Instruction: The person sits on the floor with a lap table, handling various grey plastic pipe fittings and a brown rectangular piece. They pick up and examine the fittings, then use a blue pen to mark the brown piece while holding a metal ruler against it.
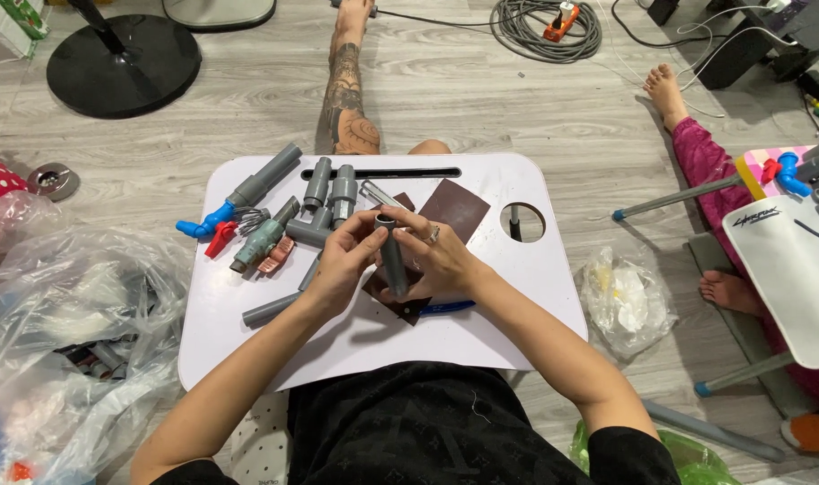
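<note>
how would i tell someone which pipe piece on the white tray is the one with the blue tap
Start at the white lap tray over the person's legs and go to its far left corner. The long grey pipe lying slantwise there ends in a blue tap, beside a red handle. No other grey piece on this tray has blue on it.

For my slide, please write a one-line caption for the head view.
Both hands, left hand and right hand, hold a grey pipe above a white lap table with fittings.
</note>
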